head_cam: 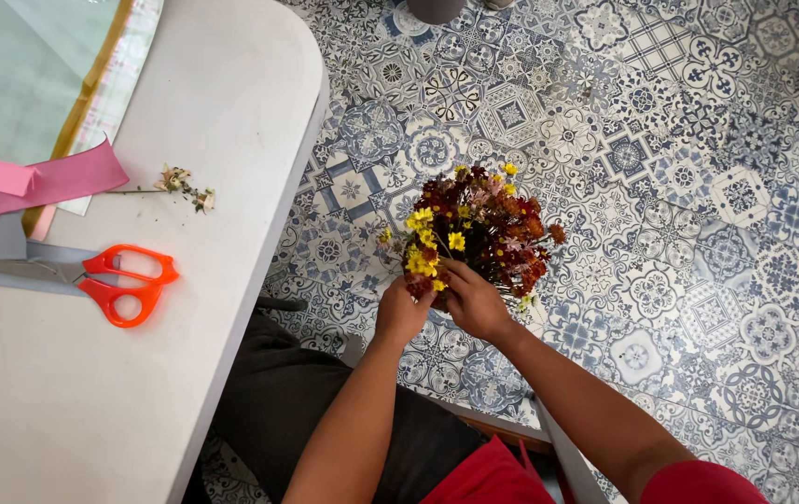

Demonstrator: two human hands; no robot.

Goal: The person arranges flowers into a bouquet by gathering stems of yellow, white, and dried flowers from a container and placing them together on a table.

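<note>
Bouquet (pixel 479 229) of small dark red, orange and yellow flowers is held low over the patterned tile floor (pixel 698 140), just off the edge of the white table (pixel 231 112). The left hand (pixel 401 313) is clenched around its base, and the right hand (pixel 474 301) has fingers pressed into the blooms beside it. To do this well, the grip should probably stay firm at the stems while the blooms are touched lightly. The stems are hidden under both hands. On the table lie orange-handled scissors (pixel 124 283), pink ribbon (pixel 35 182) and a trimmed sprig (pixel 180 182).
</note>
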